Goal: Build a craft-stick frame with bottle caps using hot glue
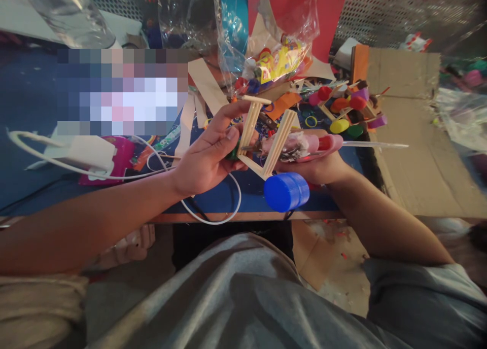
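Note:
My left hand [207,153] grips a frame of ice-cream sticks [262,136] with a blue bottle cap [286,192] fixed at its lower end and a green cap partly hidden behind my fingers. My right hand [317,164] is closed round a pink glue gun [304,145] laid across the frame, a clear glue stick [375,145] sticking out to the right. Both hands are held above the near edge of the blue table [34,95].
Behind the hands lie finished stick-and-cap models [348,110], a clear bag of coloured caps [272,60], red and blue card sheets, and cardboard [411,136] at right. A white charger and cable [91,156] lie at left. My lap fills the foreground.

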`<state>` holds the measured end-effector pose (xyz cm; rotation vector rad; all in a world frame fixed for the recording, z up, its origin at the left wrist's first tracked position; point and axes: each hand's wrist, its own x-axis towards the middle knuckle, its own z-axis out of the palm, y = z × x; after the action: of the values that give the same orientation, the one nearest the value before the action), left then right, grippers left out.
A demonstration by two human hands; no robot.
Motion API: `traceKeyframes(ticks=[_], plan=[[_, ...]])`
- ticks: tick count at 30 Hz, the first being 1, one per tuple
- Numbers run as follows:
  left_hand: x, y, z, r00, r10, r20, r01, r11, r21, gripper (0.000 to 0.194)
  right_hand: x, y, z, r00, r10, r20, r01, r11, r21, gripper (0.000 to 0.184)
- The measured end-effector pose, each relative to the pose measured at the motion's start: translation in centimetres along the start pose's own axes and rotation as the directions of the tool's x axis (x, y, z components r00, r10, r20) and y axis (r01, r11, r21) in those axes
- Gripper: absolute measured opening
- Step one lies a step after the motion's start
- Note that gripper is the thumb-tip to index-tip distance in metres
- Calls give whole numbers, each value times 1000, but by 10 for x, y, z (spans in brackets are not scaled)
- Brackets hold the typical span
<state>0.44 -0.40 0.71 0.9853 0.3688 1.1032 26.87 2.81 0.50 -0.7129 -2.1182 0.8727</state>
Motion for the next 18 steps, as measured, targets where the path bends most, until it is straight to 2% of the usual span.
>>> traceKeyframes(ticks=[3,7,8,10,12,14,18], plan=[[-1,-1,-1,1000,-3,-29,4,999,32,30,2,1,0,997,-3,74,2,1000,16,26],[-2,1,1,1000,-5,-22,6,1000,23,29,0,2,-2,998,-17,58,17,1000,2,17],[-2,2,2,999,-24,-39,25,999,24,27,0,2,-2,999,-19,43,19,1000,-8,16],[-1,4,5,999,15,-28,-15,1000,9,26,-2,3,-2,1000,-18,-3,18,1000,-23,18],[-1,6,7,991,-79,-108,84,995,48,25,-3,3,-2,998,-23,-55,22,1000,-18,25],[-1,8,9,980,-118,-157,128,990,54,25,-4,4,0,994,-24,-107,26,1000,15,31],[-3,9,10,984,-127,-128,134,990,52,29,-5,6,1,984,27,-175,-19,999,46,32]])
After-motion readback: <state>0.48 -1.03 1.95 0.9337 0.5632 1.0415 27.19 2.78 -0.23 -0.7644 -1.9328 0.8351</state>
